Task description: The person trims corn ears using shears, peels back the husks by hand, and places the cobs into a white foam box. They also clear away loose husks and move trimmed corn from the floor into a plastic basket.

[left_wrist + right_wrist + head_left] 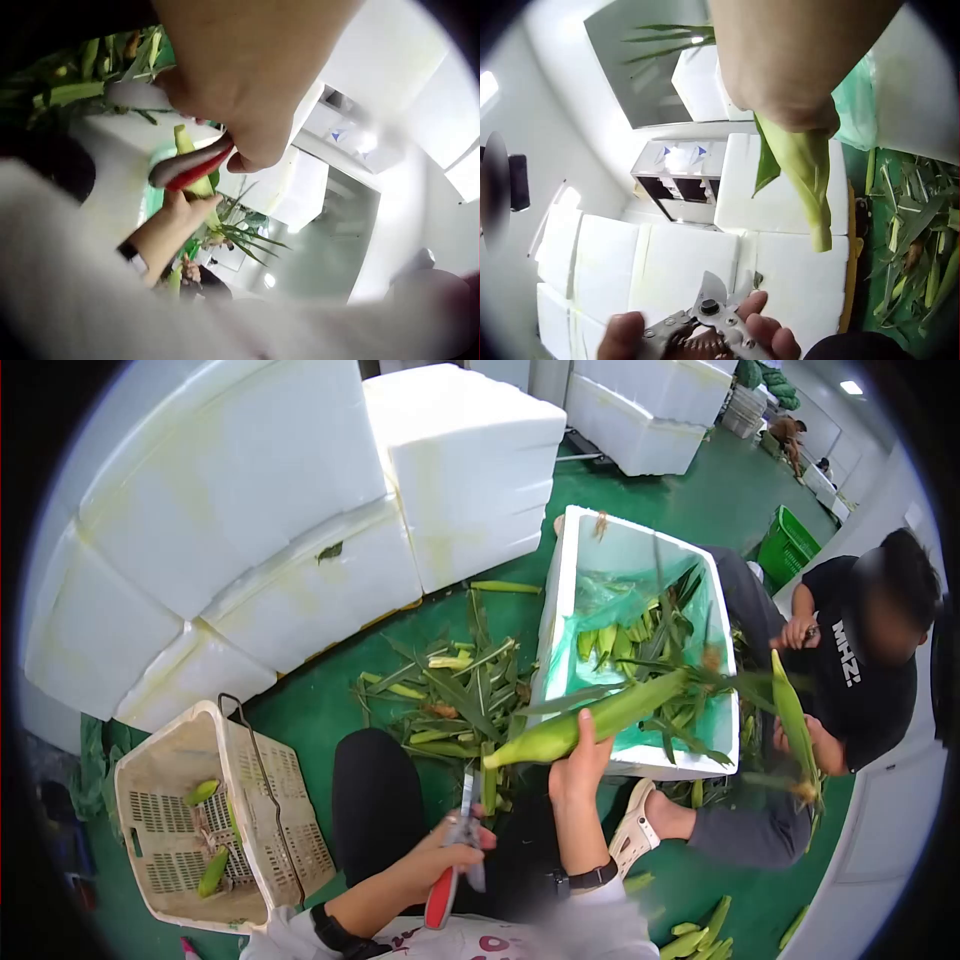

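Green corn cob (590,722) gripped in my right hand (578,765), long axis up-right over foam box (560,610), cut end down-left. My left hand (455,850) fingers curled on shears (458,855), blades just below that end.

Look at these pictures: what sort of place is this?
Probably a produce packing shed: stacked white foam boxes, a foam box of corn, husk trimmings on the green floor, and a basket holding cobs.
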